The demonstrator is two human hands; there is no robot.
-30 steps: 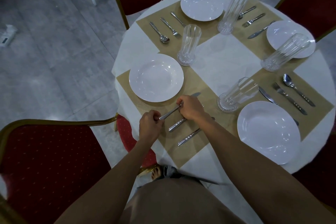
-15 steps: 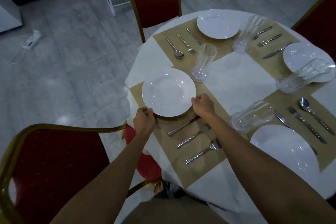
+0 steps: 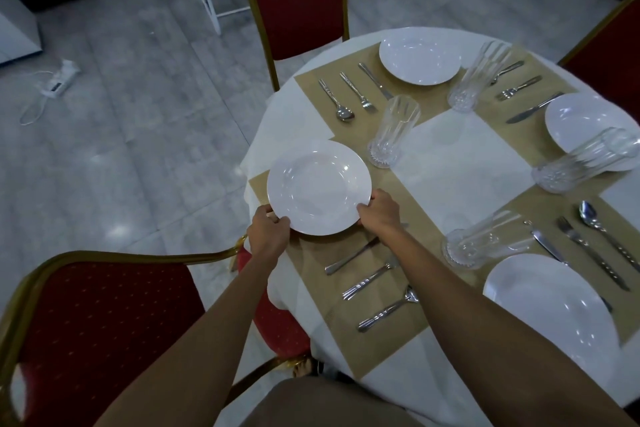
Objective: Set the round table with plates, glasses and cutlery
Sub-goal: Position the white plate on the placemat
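Off the knife (image 3: 350,256) now, left hand (image 3: 268,231) and right hand (image 3: 381,212) grip the plate (image 3: 318,185).

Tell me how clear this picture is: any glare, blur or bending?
Head view: dim, bluish light; glare patches on the floor and small highlights on the held plate. Also in the head view, the glasses lean outward toward the frame edge, likely wide-angle distortion, and the near plate looks slightly soft.
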